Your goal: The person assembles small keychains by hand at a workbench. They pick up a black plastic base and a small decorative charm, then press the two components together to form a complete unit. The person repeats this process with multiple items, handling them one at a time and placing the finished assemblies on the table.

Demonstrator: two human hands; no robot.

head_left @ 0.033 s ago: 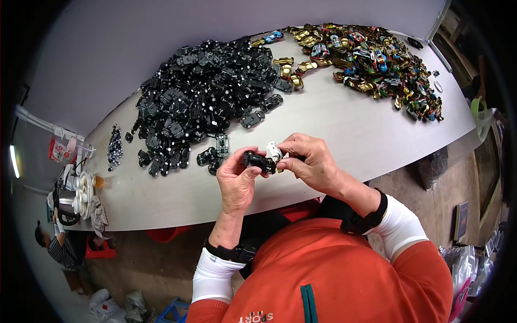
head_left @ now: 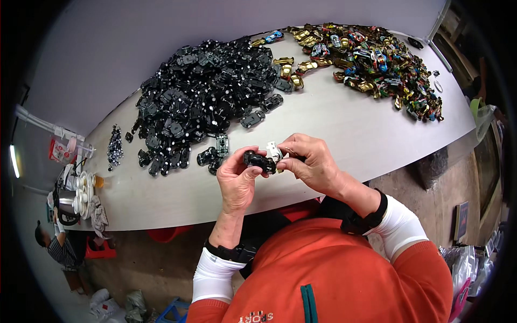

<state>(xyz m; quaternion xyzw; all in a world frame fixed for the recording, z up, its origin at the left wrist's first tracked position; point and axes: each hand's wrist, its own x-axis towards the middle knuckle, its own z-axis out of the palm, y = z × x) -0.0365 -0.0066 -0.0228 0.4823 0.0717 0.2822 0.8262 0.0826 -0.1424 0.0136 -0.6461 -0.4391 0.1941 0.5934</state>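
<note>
Close above the table's near edge, my left hand (head_left: 238, 185) grips a black toy car base (head_left: 257, 160) between thumb and fingers. My right hand (head_left: 316, 166) is closed in a pinch on a small white piece (head_left: 273, 151), held against the right end of the car base. What that piece is cannot be made out, as the fingertips cover part of it. Beyond my hands lies a large heap of black toy car bases (head_left: 188, 91). A few loose bases (head_left: 212, 155) rest just left of my left hand.
Colourful and gold toy car bodies (head_left: 377, 64) are heaped at the far right of the table (head_left: 323, 118). Small wheel parts (head_left: 115, 148) lie at left. A kettle (head_left: 67, 203) and white lidded items (head_left: 82, 196) crowd the left end. Another person (head_left: 60, 250) is beyond it.
</note>
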